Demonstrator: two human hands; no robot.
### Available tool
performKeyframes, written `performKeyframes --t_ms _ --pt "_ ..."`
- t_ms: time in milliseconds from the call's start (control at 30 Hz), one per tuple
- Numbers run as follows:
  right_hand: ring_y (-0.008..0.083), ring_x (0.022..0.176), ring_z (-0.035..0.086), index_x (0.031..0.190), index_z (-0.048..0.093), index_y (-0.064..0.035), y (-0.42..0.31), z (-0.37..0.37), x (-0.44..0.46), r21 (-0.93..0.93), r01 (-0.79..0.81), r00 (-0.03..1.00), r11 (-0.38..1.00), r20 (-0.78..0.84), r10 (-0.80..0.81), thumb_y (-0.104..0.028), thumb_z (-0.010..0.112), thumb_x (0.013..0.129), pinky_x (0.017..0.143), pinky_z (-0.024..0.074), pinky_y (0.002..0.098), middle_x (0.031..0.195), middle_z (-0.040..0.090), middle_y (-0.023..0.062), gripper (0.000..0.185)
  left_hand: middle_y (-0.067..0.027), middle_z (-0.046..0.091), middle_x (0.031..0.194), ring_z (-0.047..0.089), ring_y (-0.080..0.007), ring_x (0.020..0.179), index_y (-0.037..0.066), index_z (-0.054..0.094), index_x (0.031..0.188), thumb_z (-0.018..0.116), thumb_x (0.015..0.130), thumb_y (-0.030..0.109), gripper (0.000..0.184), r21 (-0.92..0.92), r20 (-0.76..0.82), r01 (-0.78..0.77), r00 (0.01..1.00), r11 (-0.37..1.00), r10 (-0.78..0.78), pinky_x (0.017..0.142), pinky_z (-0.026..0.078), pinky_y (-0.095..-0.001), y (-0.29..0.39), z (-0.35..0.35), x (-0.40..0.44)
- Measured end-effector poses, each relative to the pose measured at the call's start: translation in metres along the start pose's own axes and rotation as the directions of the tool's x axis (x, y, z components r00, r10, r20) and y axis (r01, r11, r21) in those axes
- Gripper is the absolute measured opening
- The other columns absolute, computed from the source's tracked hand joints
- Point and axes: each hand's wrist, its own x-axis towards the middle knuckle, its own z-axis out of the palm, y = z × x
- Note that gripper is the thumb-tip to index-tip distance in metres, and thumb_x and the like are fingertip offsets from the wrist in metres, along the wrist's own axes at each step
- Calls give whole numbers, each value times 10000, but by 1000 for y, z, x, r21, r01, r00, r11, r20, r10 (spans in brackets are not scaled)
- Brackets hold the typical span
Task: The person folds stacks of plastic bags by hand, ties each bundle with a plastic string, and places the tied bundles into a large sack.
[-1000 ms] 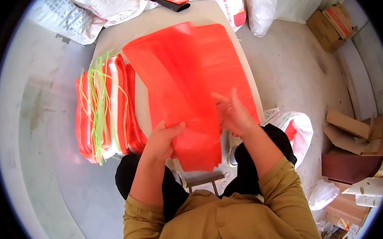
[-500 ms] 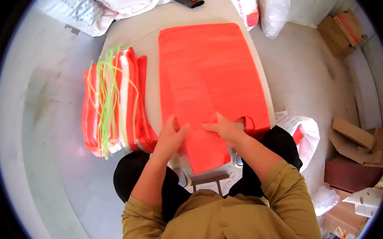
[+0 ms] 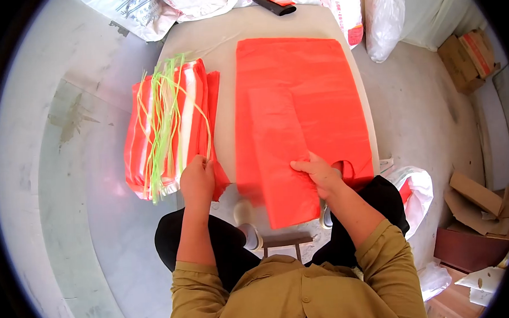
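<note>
My right hand (image 3: 319,173) grips a folded strip of red plastic bags (image 3: 282,152), thumb on top and fingers underneath. The strip lies slantwise over a flat stack of red plastic bags (image 3: 326,99), its near end hanging past the table edge. My left hand (image 3: 197,181) is closed at the near right edge of a pile of folded red-and-white bundles (image 3: 198,116). Its fingertips pinch the end of a yellow-green plastic strand (image 3: 208,135). More thin green strands (image 3: 163,129) lie loosely across that pile.
The beige table (image 3: 222,64) stands before my knees. White printed sacks (image 3: 140,16) and a black-ended red roll (image 3: 270,2) are at its far end. A white bag (image 3: 418,194) stands right of my knee. Cardboard boxes (image 3: 475,200) lie on the floor at right.
My left hand has left the folded red strip and moved left to the strands on the pile. The right hand still holds the strip. The camera view has shifted slightly.
</note>
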Motion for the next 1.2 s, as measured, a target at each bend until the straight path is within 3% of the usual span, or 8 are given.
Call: performKeyframes --t_ms 67,167,267,367,467,667,967,1200 --pt "201 1048 692 1322 546 15 1 2 1 62 14 999 998 39 -16 -74 659 968 921 592 367 1210 670 114 382 -147 709 794 721 -326 836 62 678 1050 681 956 209 174 -134 -36 -92 995 987 88 743 550 -446 6 7 -1" --pt "214 1052 699 1317 547 27 4 7 1 167 19 995 986 96 -35 -66 644 975 924 598 374 1202 675 122 368 -100 764 925 734 -269 879 21 705 1077 669 974 148 168 -463 298 52 949 885 100 770 560 -399 21 31 -5" --pt "221 1056 699 1305 549 25 4 12 3 234 9 991 972 131 -41 -69 640 979 922 600 378 1198 675 132 351 -83 755 1090 713 -187 1005 17 700 1193 647 997 150 243 -780 418 164 854 603 309 853 568 -365 42 60 -31" --pt "212 1031 698 1232 564 12 1 22 1 251 6 989 968 139 -42 -82 648 979 904 603 375 1167 676 133 282 -115 703 1269 683 -179 1116 0 663 1287 629 1017 175 323 -718 367 -115 776 687 513 921 558 -332 55 54 -36" --pt "199 1001 697 1148 568 -5 -2 27 -2 171 20 999 985 43 -27 -92 656 978 878 605 370 1130 678 124 210 -135 669 1325 671 -199 1150 -15 644 1308 630 1021 191 354 -649 520 -4 728 761 448 922 554 -328 65 43 -30" --pt "217 1051 680 1206 581 -9 -4 13 -1 65 -51 998 997 28 49 -93 617 988 940 575 382 1174 669 104 236 -172 670 1282 702 -268 1082 -36 588 1352 613 1016 159 390 -726 688 673 715 145 128 873 607 -376 82 49 -22" --pt "176 993 708 1210 625 9 -1 -3 8 -33 28 999 999 -19 -29 -116 648 977 891 588 339 1139 708 97 265 -179 655 1275 694 -280 1078 -38 561 1345 529 1051 210 386 -684 665 673 734 -280 139 893 610 -409 116 47 -10" --pt "189 1001 713 1251 607 25 -3 -15 8 19 16 1000 1000 11 -16 -107 634 977 889 598 350 1181 700 114 306 -162 640 1319 653 -280 1165 -20 558 1356 526 1053 279 426 -665 668 690 721 -286 186 976 570 -440 121 48 -6"
